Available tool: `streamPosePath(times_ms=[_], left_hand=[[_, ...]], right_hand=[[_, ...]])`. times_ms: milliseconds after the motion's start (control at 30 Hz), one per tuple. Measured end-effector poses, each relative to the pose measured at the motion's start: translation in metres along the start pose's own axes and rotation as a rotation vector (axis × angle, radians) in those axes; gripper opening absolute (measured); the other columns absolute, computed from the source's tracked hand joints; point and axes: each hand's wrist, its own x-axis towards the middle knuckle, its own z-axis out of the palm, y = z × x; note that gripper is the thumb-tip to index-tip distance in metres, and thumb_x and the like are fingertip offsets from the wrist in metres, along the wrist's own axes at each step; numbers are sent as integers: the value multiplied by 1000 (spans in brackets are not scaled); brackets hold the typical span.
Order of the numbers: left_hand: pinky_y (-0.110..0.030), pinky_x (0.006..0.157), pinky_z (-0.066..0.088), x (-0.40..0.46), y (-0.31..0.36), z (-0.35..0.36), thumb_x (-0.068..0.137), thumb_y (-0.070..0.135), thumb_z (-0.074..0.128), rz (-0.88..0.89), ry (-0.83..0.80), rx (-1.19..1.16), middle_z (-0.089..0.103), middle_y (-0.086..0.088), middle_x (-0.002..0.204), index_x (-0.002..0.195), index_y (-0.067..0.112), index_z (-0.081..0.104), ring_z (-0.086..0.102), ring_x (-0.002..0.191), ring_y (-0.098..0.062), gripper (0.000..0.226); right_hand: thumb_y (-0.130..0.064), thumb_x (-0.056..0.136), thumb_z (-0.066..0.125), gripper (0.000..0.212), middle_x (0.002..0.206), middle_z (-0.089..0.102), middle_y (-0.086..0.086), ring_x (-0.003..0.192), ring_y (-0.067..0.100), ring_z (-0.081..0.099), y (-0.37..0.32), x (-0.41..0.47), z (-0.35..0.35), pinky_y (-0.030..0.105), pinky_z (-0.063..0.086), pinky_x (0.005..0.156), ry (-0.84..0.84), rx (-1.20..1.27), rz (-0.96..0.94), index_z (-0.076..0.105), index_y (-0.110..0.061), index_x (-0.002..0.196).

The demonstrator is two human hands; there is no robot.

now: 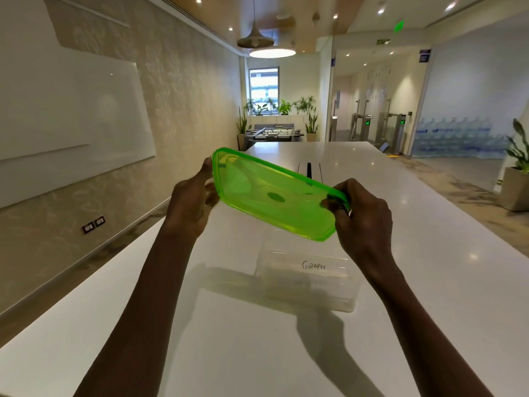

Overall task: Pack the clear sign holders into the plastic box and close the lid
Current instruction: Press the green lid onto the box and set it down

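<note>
A translucent green lid [266, 193] hangs tilted in the air above the table, its left end higher. My left hand [191, 204] grips its left end and my right hand [360, 216] pinches its right end. Below it the clear plastic box [307, 293] stands on the white table [229, 339]. Inside the box lie clear sign holders; the top one [313, 265] carries a card with handwritten letters.
A black slot with cable flaps [309, 170] is set in the table beyond the lid. The table's left edge runs beside a walkway and a wall with a whiteboard [71, 110]. Potted plants [518, 179] and a foosball table [272, 132] stand farther off.
</note>
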Motion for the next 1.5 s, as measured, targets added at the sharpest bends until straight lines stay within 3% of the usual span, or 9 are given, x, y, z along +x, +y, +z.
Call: streamPosePath(times_ms=[167,300,500,600,700,800,900,1067,1500], left_hand=[[-49,84,56,10,-16,0,84,46,65,-261,7,-59,48,-21,115,127,-4,48,61,97,-38,68],[-43,52,60,9,-31,6,87,23,66,-347,-61,-22,44,-21,101,117,-11,48,58,91,-46,48],[-24,56,59,-8,-56,15,92,-2,51,-454,-176,-121,73,-15,68,88,-6,61,72,59,-18,12],[-21,52,56,-11,-69,17,94,-3,45,-444,-190,-143,73,-15,68,91,-9,60,73,60,-18,17],[-23,55,57,-9,-79,16,96,-3,40,-440,-215,-201,75,-14,74,106,-11,57,74,66,-20,21],[-25,57,58,-6,-88,14,97,-3,38,-412,-218,-213,76,-11,79,119,-7,53,74,70,-20,27],[-27,57,59,-5,-97,11,96,-5,38,-388,-210,-208,76,-10,83,121,0,53,74,72,-22,29],[-29,65,61,-6,-108,10,93,-5,47,-340,-233,-118,75,-12,92,122,5,58,73,79,-21,33],[-39,86,52,-2,-155,2,81,20,73,-80,4,668,74,-15,101,106,5,72,68,97,-32,29]], right_hand=[[-6,81,70,22,77,60,5,78,22,53,25,-4,-6,28,35,52,50,-145,-165,63,-20,97],[6,76,69,29,81,65,5,85,22,56,42,-11,-7,27,40,52,92,-180,-253,67,-13,98],[14,70,64,40,101,71,8,98,27,56,72,-21,-4,42,54,69,83,-118,-251,67,-8,103],[16,68,66,52,130,61,10,113,27,55,86,-24,-6,30,49,89,-31,-55,-196,64,-9,114],[21,73,56,67,147,42,7,117,1,54,96,-25,-14,13,50,86,-274,214,47,60,-23,123],[22,78,47,62,135,58,12,109,10,65,98,-24,-25,22,55,81,-432,646,339,61,-19,123],[10,88,55,39,112,70,15,98,28,70,97,-19,-30,36,60,80,-273,785,550,60,-2,124],[-4,80,75,37,86,72,11,65,12,67,103,-21,-19,26,58,60,-113,513,548,68,-5,116],[-24,79,78,36,97,74,15,88,34,70,127,-39,29,46,54,87,-215,99,628,72,-1,107]])
